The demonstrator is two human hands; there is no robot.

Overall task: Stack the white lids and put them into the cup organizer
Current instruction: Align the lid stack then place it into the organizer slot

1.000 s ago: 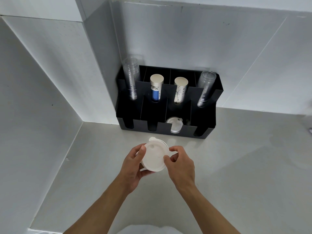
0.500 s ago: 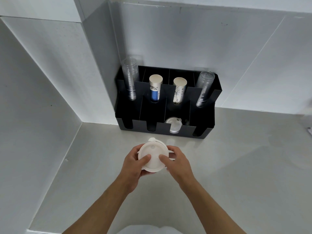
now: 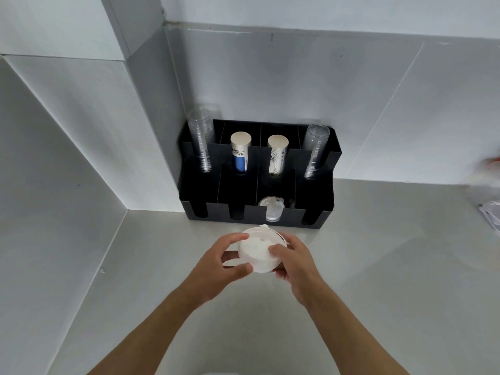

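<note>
A stack of white lids [image 3: 258, 253] is held in the air between both hands, just in front of the black cup organizer [image 3: 319, 212]. My left hand [image 3: 219, 269] grips the stack's left and near side. My right hand [image 3: 296, 262] holds its right side, thumb on top. The stack tilts with its flat face toward me. More white lids [image 3: 271, 209] lie in the organizer's third lower front slot from the left.
The organizer stands in the corner against grey walls on a grey counter [image 3: 378, 266]. Its upper slots hold two clear cup stacks [image 3: 201, 142] and two paper cup stacks [image 3: 240, 152]. Clear plastic wrapping [image 3: 491, 215] lies at the right edge.
Both hands have carried the lid stack a little forward toward the organizer, and the fingers have shifted around its rim. The view also moved nearer to the organizer.
</note>
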